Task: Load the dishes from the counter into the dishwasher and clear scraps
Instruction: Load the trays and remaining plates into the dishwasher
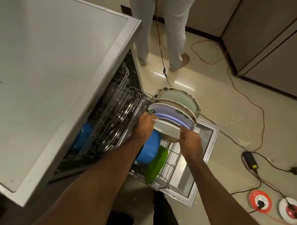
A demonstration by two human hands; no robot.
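Observation:
Both my hands hold a white bowl on edge over the pulled-out lower rack of the open dishwasher. My left hand grips its left rim, my right hand its right rim. Just behind the bowl stand a lavender plate and a pale green plate with a patterned rim, upright in the rack. In front of the bowl sit a blue bowl and a green plate. The bowl's lower part is hidden by my hands.
The grey counter overhangs the dishwasher at left; another blue dish sits inside below an upper rack. The open door lies flat. A person stands behind. Cables, power bricks and cord reels lie on the floor at right.

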